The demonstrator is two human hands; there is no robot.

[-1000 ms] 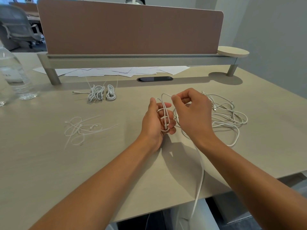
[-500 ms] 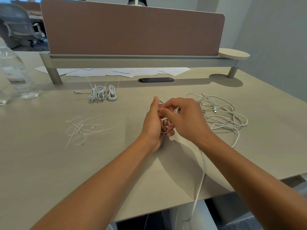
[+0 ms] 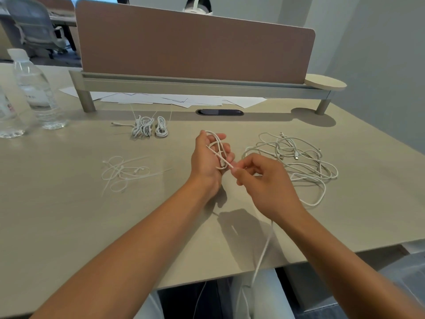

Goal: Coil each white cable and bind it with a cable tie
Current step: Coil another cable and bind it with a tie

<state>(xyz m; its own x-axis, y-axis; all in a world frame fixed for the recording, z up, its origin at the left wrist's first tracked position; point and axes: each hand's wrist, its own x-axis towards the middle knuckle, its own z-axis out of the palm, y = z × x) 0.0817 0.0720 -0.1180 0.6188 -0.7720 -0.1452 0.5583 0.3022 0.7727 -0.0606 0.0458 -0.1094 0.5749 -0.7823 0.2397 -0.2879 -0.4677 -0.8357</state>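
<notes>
Loops of a white cable (image 3: pixel 218 148) are wound around the fingers of my left hand (image 3: pixel 207 162), which is held upright above the desk. My right hand (image 3: pixel 264 178) pinches the same cable just right of the loops; the rest of it runs under my wrist and hangs off the desk's front edge (image 3: pixel 262 256). A tangle of loose white cables (image 3: pixel 296 157) lies to the right. Two bound coils (image 3: pixel 149 127) sit further back on the left. A pile of white cable ties (image 3: pixel 124 173) lies left of my hands.
Clear water bottles (image 3: pixel 36 90) stand at the far left. A brown divider panel (image 3: pixel 195 42) on a raised shelf crosses the back, with white papers (image 3: pixel 184 100) under it and a dark cable slot (image 3: pixel 219 112) in the desk.
My right hand has moved down and toward me from the top of the loops, drawing the cable along. The view shifted closer and to the right.
</notes>
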